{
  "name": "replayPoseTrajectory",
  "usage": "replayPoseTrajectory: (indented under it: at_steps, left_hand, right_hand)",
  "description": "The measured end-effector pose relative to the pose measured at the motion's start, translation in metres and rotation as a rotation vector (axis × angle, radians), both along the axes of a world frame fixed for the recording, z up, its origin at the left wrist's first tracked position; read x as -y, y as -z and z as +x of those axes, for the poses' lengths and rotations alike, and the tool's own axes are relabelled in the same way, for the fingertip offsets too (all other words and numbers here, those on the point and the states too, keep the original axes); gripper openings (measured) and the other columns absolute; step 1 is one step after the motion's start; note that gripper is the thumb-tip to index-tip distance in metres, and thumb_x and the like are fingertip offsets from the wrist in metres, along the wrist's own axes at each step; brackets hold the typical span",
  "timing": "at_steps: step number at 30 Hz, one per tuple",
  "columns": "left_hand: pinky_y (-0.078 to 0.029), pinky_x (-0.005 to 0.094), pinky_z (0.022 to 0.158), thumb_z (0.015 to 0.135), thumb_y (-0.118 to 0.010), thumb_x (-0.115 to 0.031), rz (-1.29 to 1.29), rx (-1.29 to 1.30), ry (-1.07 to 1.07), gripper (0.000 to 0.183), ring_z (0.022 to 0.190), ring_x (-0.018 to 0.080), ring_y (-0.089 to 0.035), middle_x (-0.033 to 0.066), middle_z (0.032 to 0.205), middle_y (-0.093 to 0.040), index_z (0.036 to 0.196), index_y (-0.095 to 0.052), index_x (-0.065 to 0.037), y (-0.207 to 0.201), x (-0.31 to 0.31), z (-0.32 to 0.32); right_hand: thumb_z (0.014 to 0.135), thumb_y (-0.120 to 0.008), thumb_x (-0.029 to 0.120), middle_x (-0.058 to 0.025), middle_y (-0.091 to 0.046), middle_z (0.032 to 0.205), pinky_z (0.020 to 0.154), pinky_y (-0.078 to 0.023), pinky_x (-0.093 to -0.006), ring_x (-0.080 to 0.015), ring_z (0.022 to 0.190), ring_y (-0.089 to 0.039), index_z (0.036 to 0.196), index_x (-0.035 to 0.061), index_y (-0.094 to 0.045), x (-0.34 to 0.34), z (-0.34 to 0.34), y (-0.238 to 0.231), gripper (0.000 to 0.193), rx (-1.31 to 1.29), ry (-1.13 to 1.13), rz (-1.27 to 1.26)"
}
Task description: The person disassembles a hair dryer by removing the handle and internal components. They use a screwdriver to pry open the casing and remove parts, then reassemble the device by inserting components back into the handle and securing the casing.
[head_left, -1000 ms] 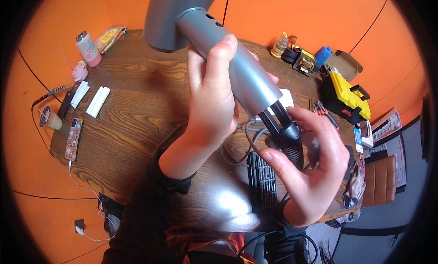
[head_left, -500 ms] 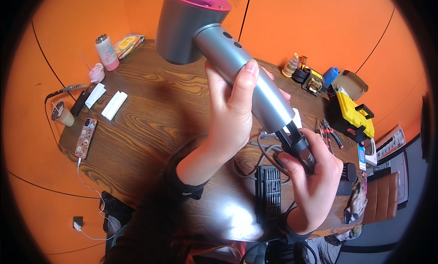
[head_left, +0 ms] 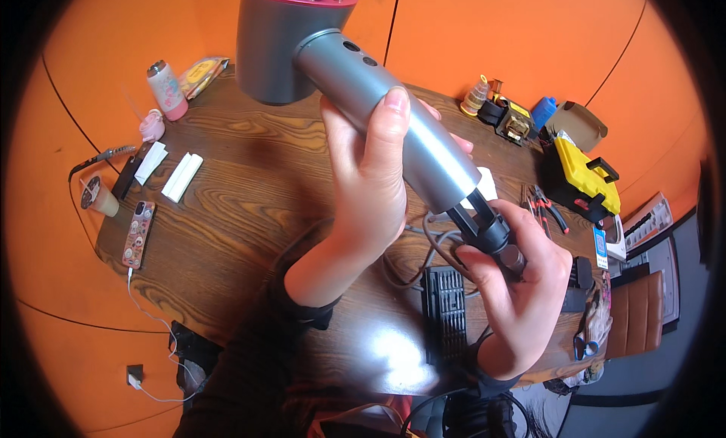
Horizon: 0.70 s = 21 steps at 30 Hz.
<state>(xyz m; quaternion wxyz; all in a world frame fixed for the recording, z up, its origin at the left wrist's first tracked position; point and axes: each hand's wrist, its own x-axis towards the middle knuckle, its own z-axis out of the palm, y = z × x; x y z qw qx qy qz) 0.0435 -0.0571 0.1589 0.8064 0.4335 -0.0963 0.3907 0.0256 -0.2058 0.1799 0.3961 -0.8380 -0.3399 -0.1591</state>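
Brown wood desk (head_left: 242,166), orange walls (head_left: 469,29) behind | grey hair dryer (head_left: 276,56) raised above it | left grip (head_left: 374,173) wrapped round its handle (head_left: 442,162) | right grip (head_left: 533,275) grasping its black lower end (head_left: 493,237) | phone (head_left: 138,234) near left edge, toolbox (head_left: 581,177) near right | open desktop between phone and left forearm (head_left: 325,268)

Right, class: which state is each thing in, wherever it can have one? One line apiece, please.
Hair dryer: tilted, held up
Left hand: wrapped around the hair dryer
Black end piece: partly out of the hair dryer
Right hand: closed around the black end piece
Phone: plugged into a cable
Toolbox: shut
Cardboard box: open
Flask: upright, capped
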Motion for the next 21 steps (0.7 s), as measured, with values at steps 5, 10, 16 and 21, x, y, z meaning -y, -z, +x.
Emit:
replayPoseTrajectory:
  at_steps: [5,10,16,21]
  left_hand:
    - [-0.054,0.0341,0.054,0.085,-0.046,-0.035,0.056,-0.015,0.077,0.037,0.065,0.0244,-0.062,0.0113,0.086,-0.051,0.096,-0.037,-0.001,0.0,-0.001,-0.003]
    - [-0.055,0.0345,0.056,0.085,-0.045,-0.029,0.15,0.019,0.116,0.035,0.065,0.0268,-0.062,0.0135,0.086,-0.05,0.103,-0.033,-0.001,-0.003,0.001,-0.005]
    - [-0.052,0.0418,0.071,0.084,-0.045,-0.025,-0.034,0.034,0.257,0.034,0.077,0.0274,-0.061,0.0129,0.087,-0.051,0.107,-0.035,-0.003,-0.01,-0.005,-0.011]
    - [-0.053,0.0344,0.065,0.081,-0.059,-0.029,-0.29,0.03,0.365,0.025,0.074,0.021,-0.063,0.0043,0.08,-0.055,0.089,-0.048,-0.008,-0.009,-0.017,-0.012]
  right_hand:
    - [0.065,-0.073,0.016,-0.0102,-0.058,0.064,0.054,-0.046,-0.0259,-0.017,0.054,-0.059,0.094,-0.0009,-0.057,0.003,0.009,0.002,0.037,-0.075,-0.182,0.092]
    - [0.068,-0.072,0.017,-0.0107,-0.058,0.063,0.053,-0.046,-0.026,-0.0184,0.055,-0.061,0.092,0.0001,-0.055,-0.001,0.009,0.004,0.034,-0.225,-0.118,0.054]
    - [0.067,-0.072,0.016,-0.0131,-0.058,0.069,0.054,-0.046,-0.0281,-0.022,0.059,-0.061,0.09,0.0009,-0.055,-0.007,0.008,0.005,0.033,-0.051,-0.1,0.041]
    - [0.066,-0.075,0.018,-0.0131,-0.059,0.071,0.056,-0.047,-0.0284,-0.0218,0.061,-0.061,0.09,0.0012,-0.056,-0.014,0.008,0.011,0.035,-0.019,-0.134,0.066]
